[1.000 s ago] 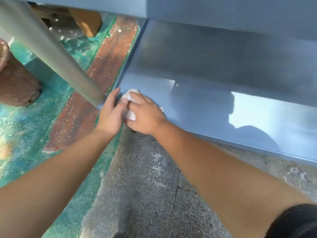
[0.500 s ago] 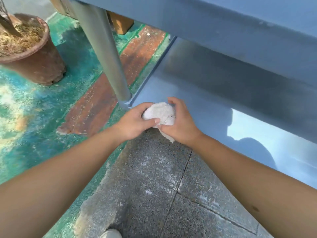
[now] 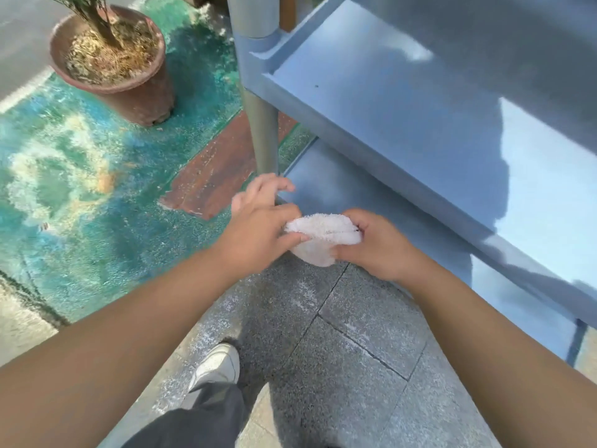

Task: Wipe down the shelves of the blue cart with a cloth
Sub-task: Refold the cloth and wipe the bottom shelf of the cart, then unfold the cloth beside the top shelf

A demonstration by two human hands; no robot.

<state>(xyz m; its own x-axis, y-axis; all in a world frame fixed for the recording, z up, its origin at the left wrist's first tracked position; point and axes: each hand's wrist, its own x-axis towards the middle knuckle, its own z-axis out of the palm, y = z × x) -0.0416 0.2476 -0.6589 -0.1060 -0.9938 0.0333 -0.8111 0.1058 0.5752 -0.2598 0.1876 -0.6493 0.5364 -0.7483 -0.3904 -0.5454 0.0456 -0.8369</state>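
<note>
A folded white cloth [image 3: 319, 236] is held between both hands in front of the blue cart, off the shelves. My left hand [image 3: 258, 231] pinches its left edge with thumb and a finger, the other fingers spread. My right hand [image 3: 376, 245] grips its right side. The cart's middle shelf [image 3: 403, 101] fills the upper right, partly in sunlight. Its bottom shelf [image 3: 326, 185] lies just behind the hands. A grey corner post [image 3: 263, 137] of the cart stands above my left hand.
A brown plant pot [image 3: 129, 82] with dry soil stands at upper left on green painted ground. A red-brown painted patch [image 3: 216, 179] lies left of the post. Grey stone paving [image 3: 339, 350] is underfoot, with my white shoe [image 3: 216, 367] and dark trouser leg at the bottom.
The cloth has come up off the bottom shelf's corner and now sits between both hands. The view has risen, bringing the middle shelf, the pot and my shoe into sight.
</note>
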